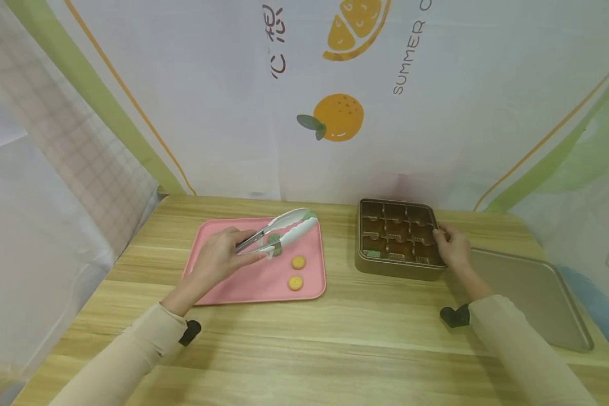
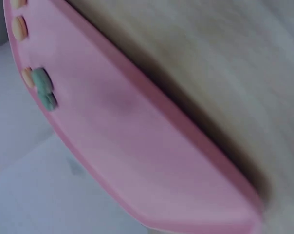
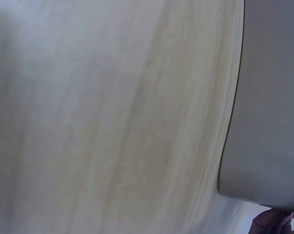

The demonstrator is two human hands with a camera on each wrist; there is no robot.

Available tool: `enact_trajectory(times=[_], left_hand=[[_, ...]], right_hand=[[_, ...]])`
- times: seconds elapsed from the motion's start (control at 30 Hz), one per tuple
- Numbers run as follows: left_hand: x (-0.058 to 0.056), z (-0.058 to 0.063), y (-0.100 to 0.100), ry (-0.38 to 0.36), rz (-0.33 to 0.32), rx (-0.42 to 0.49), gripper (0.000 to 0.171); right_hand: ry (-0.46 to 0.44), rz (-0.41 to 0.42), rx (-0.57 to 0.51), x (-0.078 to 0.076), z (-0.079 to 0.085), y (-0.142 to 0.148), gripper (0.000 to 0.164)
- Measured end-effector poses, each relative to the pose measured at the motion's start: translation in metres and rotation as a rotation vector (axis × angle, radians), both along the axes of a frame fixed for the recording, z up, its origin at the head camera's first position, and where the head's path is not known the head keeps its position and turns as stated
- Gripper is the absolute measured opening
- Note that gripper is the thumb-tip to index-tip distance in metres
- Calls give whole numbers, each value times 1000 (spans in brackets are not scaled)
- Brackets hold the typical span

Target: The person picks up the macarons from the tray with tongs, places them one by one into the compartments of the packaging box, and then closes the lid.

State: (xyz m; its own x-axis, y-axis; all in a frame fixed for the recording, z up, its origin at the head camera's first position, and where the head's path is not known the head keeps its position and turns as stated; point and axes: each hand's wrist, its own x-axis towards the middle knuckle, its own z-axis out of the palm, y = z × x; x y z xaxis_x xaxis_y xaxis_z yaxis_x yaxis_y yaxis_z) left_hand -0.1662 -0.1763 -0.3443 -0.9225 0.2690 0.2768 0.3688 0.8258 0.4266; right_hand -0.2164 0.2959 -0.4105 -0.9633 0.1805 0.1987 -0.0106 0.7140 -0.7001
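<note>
My left hand (image 1: pixel 223 254) holds a pair of metal tongs (image 1: pixel 248 241) with white heads over the pink tray (image 1: pixel 254 290). Two green macarons (image 1: pixel 274 239) lie around the tong heads, partly covered by them in the head view. Nearer the tray's right front are yellow macarons (image 1: pixel 295 283); in the left wrist view the green macarons (image 2: pixel 41 80) and yellow macarons (image 2: pixel 20 28) line up at the far end. My right hand (image 1: pixel 453 248) grips the right side of a dark square box (image 1: pixel 398 269) with a brown divided insert. One green piece (image 1: pixel 373 254) sits in its front left compartment.
A flat gold-brown lid or tray (image 1: pixel 528 293) lies at the right, partly under my right forearm. The wooden table (image 1: pixel 335 344) meets a white printed cloth (image 1: pixel 223 141) at the back. Cloth also hangs on both sides.
</note>
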Motion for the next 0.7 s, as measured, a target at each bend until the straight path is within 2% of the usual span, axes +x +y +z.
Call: enact_trajectory(times=[0.43,0.7], left_hand=[[-14,1,67,-6,-127,3,51],[-20,-3,102,36,-196,-31,47]], right_hand=[[-10,17,-29,2,0,0,42],[-14,12,-46,2,1,0,41]])
